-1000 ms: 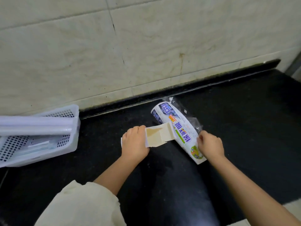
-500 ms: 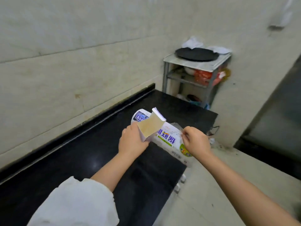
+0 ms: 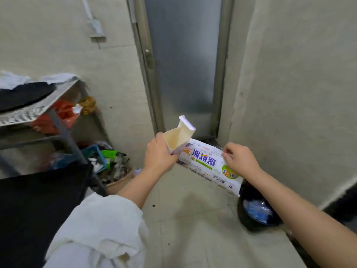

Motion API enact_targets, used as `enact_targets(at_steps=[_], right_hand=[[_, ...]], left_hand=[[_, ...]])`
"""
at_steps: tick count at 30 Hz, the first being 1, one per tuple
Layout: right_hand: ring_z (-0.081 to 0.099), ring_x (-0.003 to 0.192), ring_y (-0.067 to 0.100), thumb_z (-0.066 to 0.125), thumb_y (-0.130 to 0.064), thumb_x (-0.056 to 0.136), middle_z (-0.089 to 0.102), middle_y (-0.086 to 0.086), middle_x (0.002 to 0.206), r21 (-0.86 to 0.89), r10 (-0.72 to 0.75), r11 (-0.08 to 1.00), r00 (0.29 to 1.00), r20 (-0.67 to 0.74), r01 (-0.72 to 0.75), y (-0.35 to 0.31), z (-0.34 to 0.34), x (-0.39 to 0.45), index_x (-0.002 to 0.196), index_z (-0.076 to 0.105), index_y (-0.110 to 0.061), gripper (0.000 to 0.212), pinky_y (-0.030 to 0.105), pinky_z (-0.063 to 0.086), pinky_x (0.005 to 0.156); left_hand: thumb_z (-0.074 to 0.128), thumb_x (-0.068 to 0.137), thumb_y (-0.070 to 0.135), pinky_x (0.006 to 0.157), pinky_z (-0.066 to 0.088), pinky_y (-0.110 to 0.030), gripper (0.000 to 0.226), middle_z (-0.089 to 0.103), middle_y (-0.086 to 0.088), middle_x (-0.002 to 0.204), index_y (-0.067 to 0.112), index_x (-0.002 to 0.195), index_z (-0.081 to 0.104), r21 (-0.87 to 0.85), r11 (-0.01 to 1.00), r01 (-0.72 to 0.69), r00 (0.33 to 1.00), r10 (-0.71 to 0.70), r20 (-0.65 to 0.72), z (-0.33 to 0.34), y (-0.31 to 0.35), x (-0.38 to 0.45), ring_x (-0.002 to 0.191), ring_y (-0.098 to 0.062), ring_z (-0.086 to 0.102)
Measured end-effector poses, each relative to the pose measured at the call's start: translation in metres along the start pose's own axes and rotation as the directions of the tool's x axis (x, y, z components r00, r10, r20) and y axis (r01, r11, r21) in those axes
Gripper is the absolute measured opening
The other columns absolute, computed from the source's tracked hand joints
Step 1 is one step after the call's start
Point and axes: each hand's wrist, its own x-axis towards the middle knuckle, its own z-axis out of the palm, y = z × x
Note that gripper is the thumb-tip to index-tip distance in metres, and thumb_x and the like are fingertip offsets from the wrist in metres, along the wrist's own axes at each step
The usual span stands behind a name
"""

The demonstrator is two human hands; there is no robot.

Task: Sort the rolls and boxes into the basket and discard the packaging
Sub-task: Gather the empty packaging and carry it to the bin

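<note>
My left hand point(image 3: 159, 157) grips an empty cardboard box point(image 3: 178, 135), open end up with a flap sticking out, held in the air at the centre of the view. My right hand point(image 3: 239, 158) pinches a white printed plastic wrapper point(image 3: 207, 163) with blue lettering, which stretches from the box down to the right. Both are held above the tiled floor, in front of a grey door. The basket is out of view.
A black bin point(image 3: 255, 215) with blue contents stands on the floor under my right forearm. The black counter's end point(image 3: 38, 206) is at lower left. A metal rack point(image 3: 34, 113) with clutter and a heap of rubbish point(image 3: 112, 167) stand left. A grey door point(image 3: 185, 60) is ahead.
The view has swung right, away from the counter and basket, to the floor by the door. Both hands lifted the box and wrapper off the counter and carried them over the floor.
</note>
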Motion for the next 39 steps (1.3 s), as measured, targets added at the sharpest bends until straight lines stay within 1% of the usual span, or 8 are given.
enact_targets(at_steps=[4,9,12,19,24,29,33,39], right_hand=[[0.06,0.092,0.036,0.054,-0.009,0.085,0.068,0.023,0.096,-0.013,0.212,0.977,0.975,-0.066,-0.214,0.121,-0.043,0.025,0.091,0.061,0.002,0.014,0.038,0.044,0.074],[0.061,0.089,0.037,0.054,-0.009,0.086,0.069,0.025,0.094,-0.023,0.473,0.88,0.88,-0.043,-0.474,0.237,-0.044,0.024,0.091,0.061,0.002,0.014,0.038,0.045,0.073],[0.061,0.092,0.038,0.051,-0.008,0.086,0.068,0.025,0.098,-0.041,0.634,0.773,0.774,-0.004,-0.633,0.297,-0.028,0.027,0.094,0.061,0.001,0.017,0.038,0.045,0.076],[0.062,0.089,0.038,0.042,-0.006,0.09,0.066,0.028,0.098,-0.157,0.847,0.532,0.525,0.085,-0.832,0.42,0.036,0.056,0.097,0.057,0.005,0.021,0.036,0.045,0.07],[0.063,0.088,0.036,0.045,-0.007,0.089,0.066,0.026,0.098,-0.196,0.935,0.345,0.319,0.153,-0.918,0.493,0.099,0.066,0.099,0.056,0.004,0.018,0.035,0.045,0.067],[0.063,0.092,0.032,0.052,-0.004,0.085,0.065,0.02,0.104,-0.319,0.949,0.193,0.095,0.299,-0.928,0.562,0.163,0.058,0.101,0.054,0.0,0.017,0.036,0.05,0.069],[0.061,0.101,0.033,0.049,-0.007,0.088,0.062,0.021,0.112,-0.336,0.933,0.175,0.047,0.357,-0.925,0.617,0.204,0.053,0.11,0.051,0.0,0.024,0.038,0.052,0.08],[0.054,0.109,0.037,0.04,-0.013,0.091,0.057,0.024,0.12,-0.243,0.9,0.274,0.159,0.406,-0.93,0.654,0.232,0.059,0.12,0.05,-0.001,0.032,0.038,0.045,0.091]], left_hand=[[0.068,0.076,0.029,0.087,0.045,-0.038,0.058,0.056,-0.017,0.122,0.002,0.122,0.045,-0.124,0.985,-0.123,0.982,0.139,0.132,0.108,0.098,0.052,0.114,-0.034,0.052],[0.072,0.073,0.024,0.082,0.044,-0.034,0.054,0.058,-0.016,0.122,0.004,0.117,0.047,-0.13,0.983,-0.129,0.919,0.168,0.356,0.233,0.147,0.085,0.114,-0.033,0.054],[0.072,0.074,0.021,0.081,0.045,-0.031,0.055,0.061,-0.014,0.122,0.008,0.122,0.049,-0.158,0.98,-0.119,0.867,0.181,0.464,0.306,0.158,0.11,0.112,-0.031,0.058],[0.074,0.075,0.021,0.086,0.047,-0.038,0.059,0.059,-0.018,0.122,0.005,0.123,0.044,-0.098,0.99,-0.105,0.702,0.144,0.697,0.467,0.166,0.175,0.111,-0.035,0.057],[0.073,0.076,0.023,0.09,0.045,-0.036,0.067,0.055,-0.015,0.13,0.005,0.131,0.04,-0.055,0.988,-0.144,0.592,0.131,0.795,0.575,0.142,0.203,0.118,-0.033,0.053],[0.077,0.074,0.022,0.089,0.049,-0.039,0.063,0.057,-0.015,0.126,0.005,0.124,0.044,0.015,0.989,-0.145,0.489,0.058,0.87,0.678,0.106,0.195,0.113,-0.032,0.057],[0.081,0.071,0.023,0.094,0.051,-0.043,0.069,0.058,-0.013,0.127,0.007,0.127,0.045,0.024,0.994,-0.111,0.418,0.025,0.908,0.749,0.082,0.18,0.115,-0.031,0.058],[0.065,0.084,0.016,0.109,0.039,-0.037,0.067,0.042,-0.014,0.145,0.005,0.142,0.033,0.115,0.966,-0.233,0.373,-0.02,0.928,0.801,0.067,0.167,0.133,-0.028,0.041]])
